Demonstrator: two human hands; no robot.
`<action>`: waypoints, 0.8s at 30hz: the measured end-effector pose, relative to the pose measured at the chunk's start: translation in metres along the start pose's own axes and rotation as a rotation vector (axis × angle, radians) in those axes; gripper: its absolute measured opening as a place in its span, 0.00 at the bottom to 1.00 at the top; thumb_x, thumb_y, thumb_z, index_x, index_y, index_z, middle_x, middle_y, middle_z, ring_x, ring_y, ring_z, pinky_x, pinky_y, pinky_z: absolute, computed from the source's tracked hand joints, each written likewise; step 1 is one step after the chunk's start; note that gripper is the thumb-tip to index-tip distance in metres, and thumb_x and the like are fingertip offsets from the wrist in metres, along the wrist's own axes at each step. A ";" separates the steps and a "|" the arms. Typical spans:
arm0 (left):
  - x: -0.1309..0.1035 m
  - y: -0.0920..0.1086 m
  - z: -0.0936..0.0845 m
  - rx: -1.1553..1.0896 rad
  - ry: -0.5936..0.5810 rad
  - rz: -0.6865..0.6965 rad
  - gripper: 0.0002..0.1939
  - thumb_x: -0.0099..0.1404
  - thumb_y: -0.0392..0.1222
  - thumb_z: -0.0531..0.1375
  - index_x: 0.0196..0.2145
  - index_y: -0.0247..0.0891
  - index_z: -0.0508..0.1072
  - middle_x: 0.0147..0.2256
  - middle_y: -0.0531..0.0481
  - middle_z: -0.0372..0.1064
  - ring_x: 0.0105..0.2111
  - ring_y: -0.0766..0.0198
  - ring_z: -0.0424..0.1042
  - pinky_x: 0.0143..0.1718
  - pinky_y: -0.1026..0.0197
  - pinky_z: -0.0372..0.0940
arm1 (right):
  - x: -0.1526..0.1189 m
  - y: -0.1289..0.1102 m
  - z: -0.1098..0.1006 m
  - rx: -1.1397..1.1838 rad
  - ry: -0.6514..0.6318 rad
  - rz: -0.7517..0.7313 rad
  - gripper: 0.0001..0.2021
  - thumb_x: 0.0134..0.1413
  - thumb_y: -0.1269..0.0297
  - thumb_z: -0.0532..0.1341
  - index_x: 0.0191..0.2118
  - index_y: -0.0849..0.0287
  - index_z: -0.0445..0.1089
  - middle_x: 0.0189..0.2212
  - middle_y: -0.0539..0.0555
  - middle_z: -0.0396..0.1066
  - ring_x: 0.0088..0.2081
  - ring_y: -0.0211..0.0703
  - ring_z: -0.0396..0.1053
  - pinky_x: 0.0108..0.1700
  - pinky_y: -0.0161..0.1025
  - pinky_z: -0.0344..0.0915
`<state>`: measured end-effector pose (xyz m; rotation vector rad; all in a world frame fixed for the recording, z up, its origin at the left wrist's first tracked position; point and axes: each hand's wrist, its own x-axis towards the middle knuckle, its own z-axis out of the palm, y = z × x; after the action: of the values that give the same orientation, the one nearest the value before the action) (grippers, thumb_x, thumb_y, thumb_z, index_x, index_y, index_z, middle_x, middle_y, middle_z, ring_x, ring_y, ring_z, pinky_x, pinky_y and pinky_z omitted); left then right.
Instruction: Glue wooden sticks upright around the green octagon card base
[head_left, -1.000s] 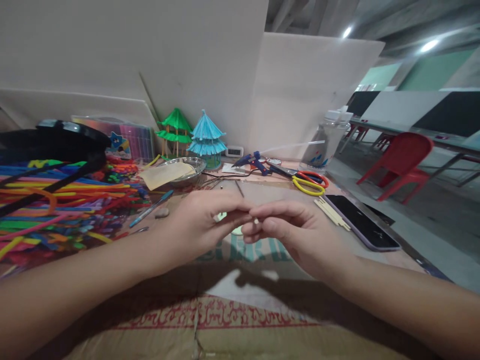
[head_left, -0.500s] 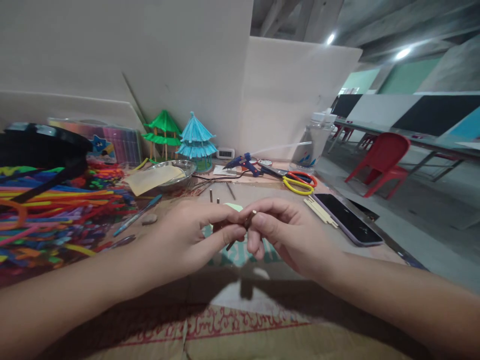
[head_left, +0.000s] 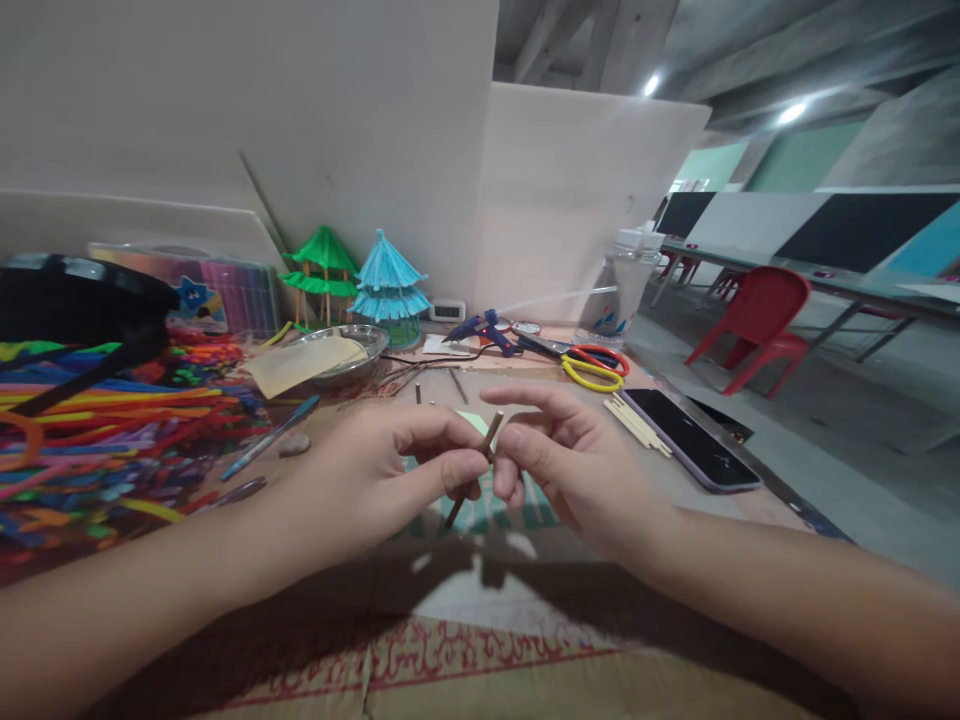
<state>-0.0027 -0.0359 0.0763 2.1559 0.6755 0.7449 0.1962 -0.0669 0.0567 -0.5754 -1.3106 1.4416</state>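
1. Work surface (head_left: 525, 690), beneath the fingers (head_left: 461, 467): large green characters (head_left: 536, 508), partly covered, not legible.
2. Same surface, nearer the viewer than the fingers: red script-like band (head_left: 450, 650), not legible.
3. White-framed display (head_left: 448, 311), beyond the fingers: too small to read.

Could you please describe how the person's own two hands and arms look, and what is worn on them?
Both the left hand and the right hand are bare, without gloves. No ring, watch or bracelet is visible. The forearms are also bare, with no sleeve in view. I see no markings on them.
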 end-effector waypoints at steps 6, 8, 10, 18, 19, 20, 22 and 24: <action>0.001 -0.003 0.002 -0.102 -0.038 -0.021 0.12 0.72 0.40 0.57 0.34 0.39 0.79 0.30 0.54 0.75 0.29 0.70 0.71 0.32 0.69 0.66 | 0.000 0.001 -0.001 0.008 -0.001 -0.008 0.10 0.59 0.63 0.69 0.46 0.54 0.75 0.22 0.45 0.75 0.23 0.32 0.71 0.28 0.30 0.68; 0.001 -0.003 0.002 -0.106 -0.041 -0.011 0.11 0.72 0.40 0.57 0.34 0.39 0.79 0.29 0.54 0.75 0.30 0.70 0.71 0.32 0.69 0.66 | 0.000 0.001 -0.001 0.013 0.002 -0.013 0.10 0.59 0.63 0.69 0.46 0.54 0.76 0.22 0.46 0.76 0.23 0.32 0.71 0.27 0.30 0.68; 0.001 -0.003 0.002 -0.108 -0.041 -0.008 0.11 0.72 0.40 0.57 0.34 0.38 0.78 0.29 0.54 0.75 0.30 0.70 0.71 0.32 0.69 0.66 | 0.000 0.002 0.000 0.009 0.006 -0.016 0.10 0.59 0.62 0.69 0.46 0.54 0.76 0.22 0.45 0.76 0.23 0.32 0.72 0.27 0.29 0.68; 0.001 -0.002 0.002 -0.129 -0.037 -0.054 0.11 0.70 0.41 0.58 0.34 0.37 0.78 0.30 0.52 0.75 0.29 0.70 0.70 0.32 0.69 0.65 | 0.001 0.003 -0.002 -0.018 0.008 -0.027 0.08 0.58 0.61 0.70 0.42 0.55 0.75 0.22 0.45 0.75 0.23 0.32 0.72 0.27 0.30 0.68; 0.001 -0.001 0.002 -0.137 -0.031 -0.073 0.10 0.70 0.41 0.59 0.34 0.37 0.79 0.29 0.53 0.74 0.28 0.70 0.70 0.30 0.69 0.65 | 0.002 0.002 -0.003 -0.030 0.022 -0.025 0.08 0.58 0.61 0.70 0.41 0.55 0.74 0.22 0.45 0.75 0.23 0.32 0.72 0.27 0.29 0.68; 0.002 0.000 0.001 -0.153 -0.026 -0.094 0.10 0.69 0.41 0.60 0.34 0.37 0.79 0.28 0.54 0.73 0.27 0.70 0.69 0.29 0.69 0.64 | 0.003 0.002 -0.004 -0.045 0.041 -0.023 0.08 0.57 0.62 0.71 0.39 0.56 0.73 0.22 0.45 0.75 0.24 0.32 0.72 0.27 0.29 0.68; 0.003 0.001 -0.001 -0.208 -0.030 -0.143 0.09 0.69 0.42 0.60 0.34 0.37 0.79 0.25 0.55 0.71 0.25 0.71 0.67 0.27 0.70 0.62 | 0.005 0.001 -0.006 -0.078 0.075 -0.024 0.09 0.55 0.61 0.72 0.35 0.58 0.72 0.22 0.46 0.75 0.25 0.32 0.72 0.28 0.28 0.68; 0.005 0.000 -0.002 -0.270 -0.036 -0.186 0.08 0.69 0.42 0.61 0.35 0.37 0.78 0.24 0.55 0.71 0.24 0.72 0.66 0.27 0.70 0.62 | 0.007 -0.001 -0.008 -0.091 0.080 -0.022 0.10 0.56 0.60 0.72 0.34 0.59 0.72 0.23 0.47 0.75 0.25 0.32 0.73 0.30 0.29 0.69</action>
<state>-0.0006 -0.0319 0.0787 1.8297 0.7024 0.6555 0.2010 -0.0576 0.0570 -0.6694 -1.3202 1.3328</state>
